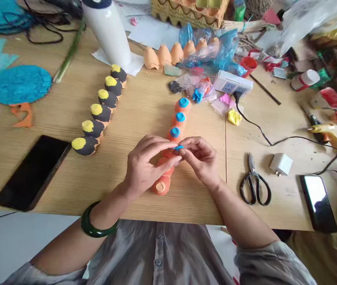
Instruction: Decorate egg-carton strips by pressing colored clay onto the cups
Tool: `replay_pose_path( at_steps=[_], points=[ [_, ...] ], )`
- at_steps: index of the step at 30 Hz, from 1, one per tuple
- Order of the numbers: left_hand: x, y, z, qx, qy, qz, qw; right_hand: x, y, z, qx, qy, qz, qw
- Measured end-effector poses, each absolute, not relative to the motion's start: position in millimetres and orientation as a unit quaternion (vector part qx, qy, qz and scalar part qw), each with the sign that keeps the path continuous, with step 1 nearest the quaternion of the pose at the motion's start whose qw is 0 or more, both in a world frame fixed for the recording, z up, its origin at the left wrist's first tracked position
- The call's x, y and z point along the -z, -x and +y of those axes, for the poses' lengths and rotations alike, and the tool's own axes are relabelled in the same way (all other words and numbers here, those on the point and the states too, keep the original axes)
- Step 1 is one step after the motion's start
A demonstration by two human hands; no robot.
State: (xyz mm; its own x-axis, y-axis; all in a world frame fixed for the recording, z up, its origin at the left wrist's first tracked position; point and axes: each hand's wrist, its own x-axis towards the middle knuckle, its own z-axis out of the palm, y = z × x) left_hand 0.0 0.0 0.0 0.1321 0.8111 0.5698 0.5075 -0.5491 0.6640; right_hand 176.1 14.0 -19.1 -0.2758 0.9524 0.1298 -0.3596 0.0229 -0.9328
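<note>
My left hand [147, 164] and my right hand [201, 158] meet over the table's middle, fingers pinched together on a small blue clay piece [178, 148]. Under them lies a row of orange egg-carton cones [168, 158]; three of its cones carry blue clay caps [180, 116], and the nearest cone [160, 186] is bare orange. My left wrist wears a green bangle [93, 229]. To the left lies a second row of black-painted cones with yellow tops [100, 113].
Scissors [254, 184], a white charger [280, 163] and a phone [318, 202] lie at right. Another phone [32, 172] is at left. A power strip [235, 83], glue gun [325, 128], white bottle [107, 31], blue discs [20, 84] and plain cones [164, 55] crowd the back.
</note>
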Motion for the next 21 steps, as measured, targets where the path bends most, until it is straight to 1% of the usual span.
replay_pose_path(
  at_steps=[4,8,10,14,21],
  points=[
    [2.8,3.4,2.5,-0.48,-0.742,0.445,0.149,20.8,-178.9,14.5,-0.645,0.297,-0.51,0.487],
    [4.2,4.8,3.8,-0.48,-0.751,0.437,0.12,19.7,-180.1,16.4,-0.643,0.298,-0.512,0.486],
    [5.1,5.3,3.5,-0.481,-0.743,0.448,0.128,19.0,-179.9,17.6,-0.642,0.306,-0.51,0.484],
    [6.9,6.0,1.8,-0.485,-0.73,0.448,0.179,19.5,-178.8,18.8,-0.65,0.316,-0.499,0.478],
    [6.1,3.2,2.1,-0.489,-0.734,0.45,0.143,19.1,-178.9,19.3,-0.692,0.301,-0.473,0.455]
  ],
)
